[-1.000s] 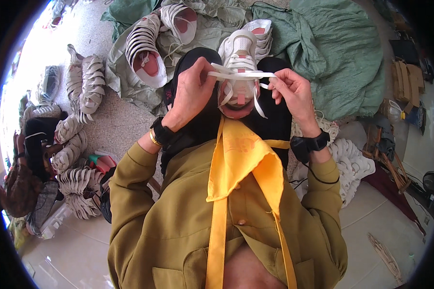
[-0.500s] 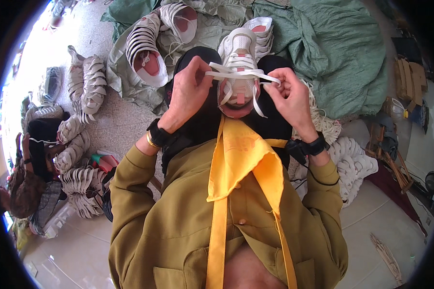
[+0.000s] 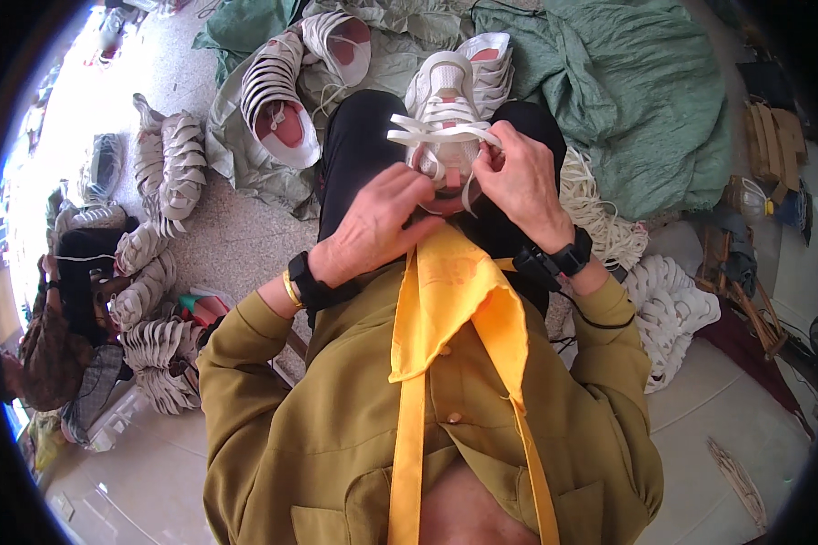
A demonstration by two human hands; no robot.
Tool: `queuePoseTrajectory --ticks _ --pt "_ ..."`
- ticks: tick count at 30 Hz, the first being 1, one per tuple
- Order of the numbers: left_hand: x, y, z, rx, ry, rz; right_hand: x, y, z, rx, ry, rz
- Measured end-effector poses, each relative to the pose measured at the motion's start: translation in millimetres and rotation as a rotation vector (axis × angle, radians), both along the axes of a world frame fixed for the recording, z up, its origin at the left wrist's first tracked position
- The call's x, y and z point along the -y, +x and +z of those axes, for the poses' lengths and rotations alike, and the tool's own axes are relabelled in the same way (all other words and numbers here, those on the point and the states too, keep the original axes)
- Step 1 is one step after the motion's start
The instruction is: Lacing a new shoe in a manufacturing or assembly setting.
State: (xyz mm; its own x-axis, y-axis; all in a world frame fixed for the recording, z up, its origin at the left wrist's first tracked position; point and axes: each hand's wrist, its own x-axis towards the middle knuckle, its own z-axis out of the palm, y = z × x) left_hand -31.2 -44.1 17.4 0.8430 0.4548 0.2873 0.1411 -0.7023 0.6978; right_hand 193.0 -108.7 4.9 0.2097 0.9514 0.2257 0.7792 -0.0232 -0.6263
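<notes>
A white sneaker with pink inner parts rests between my knees, toe pointing away from me. Its flat white shoelace runs across the upper in a loose loop, one end lying to the left. My right hand pinches the lace at the shoe's right side, thumb and forefinger together. Beside the heel opening, my left hand has its thumb and fingers apart and grips no lace; its fingertips are close to the shoe's left edge. A yellow apron hangs just below the heel.
Nested white shoes lie on the wrapping sheet at the far left, with more shoe stacks further left. Green sacking spreads at the far right. A pile of white laces lies by my right knee. Another person sits at the left.
My left hand has let go of its lace end and moved down toward the heel. My right hand has shifted left and nearer the shoe, still holding the lace.
</notes>
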Motion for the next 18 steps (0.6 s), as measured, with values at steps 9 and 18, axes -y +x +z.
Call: queuePoseTrajectory --ticks 9,18 --pt "4.2 5.3 -5.5 -0.096 0.113 0.043 -10.2 -3.6 31.2 -0.295 0.052 0.041" --pt "-28.5 -47.5 25.3 0.412 -0.791 0.195 7.5 22.3 11.7 -0.322 0.109 -0.009"
